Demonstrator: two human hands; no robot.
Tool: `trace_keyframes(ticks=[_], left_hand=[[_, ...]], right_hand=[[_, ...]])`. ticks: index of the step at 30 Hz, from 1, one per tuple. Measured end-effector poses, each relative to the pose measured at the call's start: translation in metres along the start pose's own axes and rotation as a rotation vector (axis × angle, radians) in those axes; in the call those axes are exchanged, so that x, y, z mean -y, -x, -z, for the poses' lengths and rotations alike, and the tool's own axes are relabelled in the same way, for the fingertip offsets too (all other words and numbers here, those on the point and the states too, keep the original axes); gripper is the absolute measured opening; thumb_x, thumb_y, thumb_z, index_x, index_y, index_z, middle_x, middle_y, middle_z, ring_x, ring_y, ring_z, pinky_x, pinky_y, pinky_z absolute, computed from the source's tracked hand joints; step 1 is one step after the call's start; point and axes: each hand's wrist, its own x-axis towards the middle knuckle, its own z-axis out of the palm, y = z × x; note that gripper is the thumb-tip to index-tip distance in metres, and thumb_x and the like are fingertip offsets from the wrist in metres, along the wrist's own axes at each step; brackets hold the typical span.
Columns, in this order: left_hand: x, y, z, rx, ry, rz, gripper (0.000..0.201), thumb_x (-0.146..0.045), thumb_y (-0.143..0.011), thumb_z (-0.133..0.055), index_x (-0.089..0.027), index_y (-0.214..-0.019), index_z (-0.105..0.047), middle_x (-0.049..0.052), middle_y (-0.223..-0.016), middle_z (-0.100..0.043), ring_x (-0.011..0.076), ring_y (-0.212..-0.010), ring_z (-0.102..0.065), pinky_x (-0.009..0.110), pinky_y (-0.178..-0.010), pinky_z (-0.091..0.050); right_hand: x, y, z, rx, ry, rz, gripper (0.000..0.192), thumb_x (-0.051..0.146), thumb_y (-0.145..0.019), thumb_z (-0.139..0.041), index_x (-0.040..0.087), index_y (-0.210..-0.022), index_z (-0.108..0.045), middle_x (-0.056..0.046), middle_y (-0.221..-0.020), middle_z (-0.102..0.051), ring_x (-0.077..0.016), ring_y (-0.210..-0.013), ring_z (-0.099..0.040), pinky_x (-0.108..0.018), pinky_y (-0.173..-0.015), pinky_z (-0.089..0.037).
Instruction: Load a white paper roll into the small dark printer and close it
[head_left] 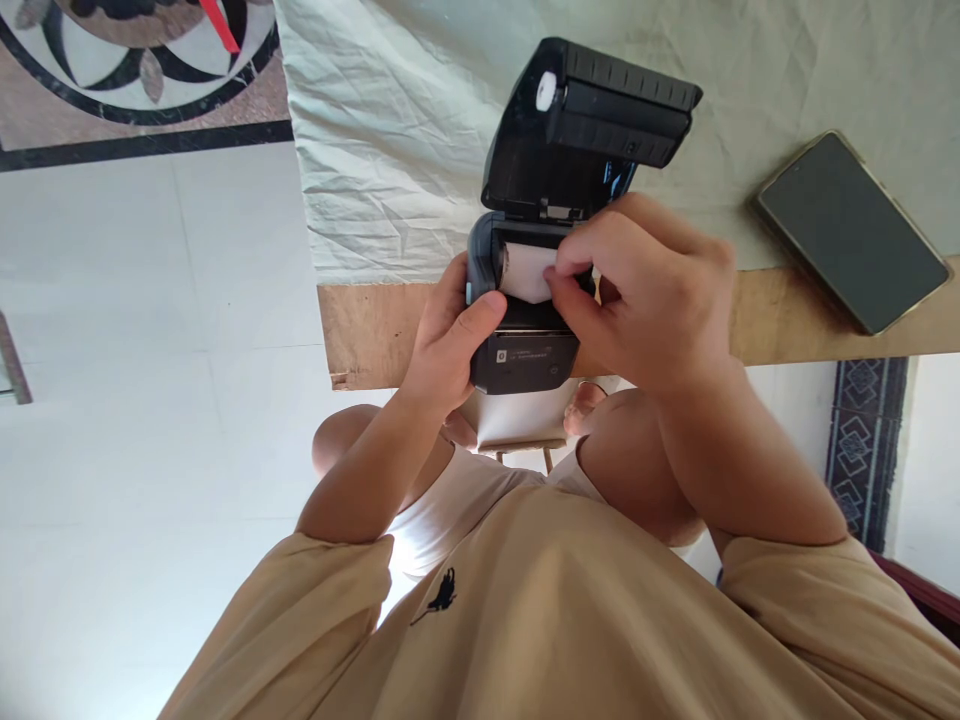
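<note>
Head: left hand (448,340) grips printer (525,365) over table edge (367,335); right hand (652,285), apart from phone (851,232), pinches paper (525,270).

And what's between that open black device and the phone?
In the head view: the right hand, its fingers in the device, then pale cloth and the wooden edge.

Wooden table (367,335), pale green cloth (390,120) over most of the visible top. Cloth is creased, most on the left; it stops short of the near edge, leaving a strip of bare brown wood (772,315) along the front. Near-left corner looks worn. Smartphone (853,232) on the right, screen up and dark, in a case, lying at a slant, part on cloth, part on bare wood.
</note>
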Motion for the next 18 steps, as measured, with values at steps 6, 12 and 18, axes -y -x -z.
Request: trace_keyframes(ticks=[6,12,18], left_hand=[[-0.0017,0.0007,0.0002,0.011,-0.054,-0.004,0.033,-0.049,-0.085,-0.061,-0.023,-0.105,-0.062,0.004,-0.087,-0.067,0.0205,-0.085,-0.068,0.03,-0.065,-0.054],[-0.0053,0.0011,-0.003,-0.014,-0.055,0.016,0.031,-0.046,-0.085,-0.063,-0.022,-0.104,-0.063,0.003,-0.09,-0.069,0.0192,-0.092,-0.069,0.029,-0.071,-0.055],[-0.0018,0.0012,-0.0022,-0.02,-0.027,0.038,0.033,-0.048,-0.082,-0.065,-0.023,-0.103,-0.064,0.001,-0.081,-0.063,0.0127,-0.07,-0.063,0.023,-0.056,-0.05]], right_hand=[[-0.0022,0.0016,-0.0001,0.035,-0.043,0.057,0.016,0.031,-0.087,-0.054,0.02,-0.082,-0.065,0.004,-0.072,-0.066,-0.0054,-0.062,-0.051,-0.023,-0.054,-0.033],[-0.0029,-0.0033,0.0036,0.158,-0.084,-0.07,0.019,0.031,-0.076,-0.069,0.025,-0.093,-0.066,0.002,-0.09,-0.067,-0.0065,-0.064,-0.052,-0.024,-0.054,-0.035],[-0.0009,-0.0049,0.0015,0.143,-0.063,-0.158,0.018,0.021,-0.074,-0.063,0.025,-0.092,-0.065,0.003,-0.09,-0.068,-0.0068,-0.058,-0.049,-0.027,-0.054,-0.037]])
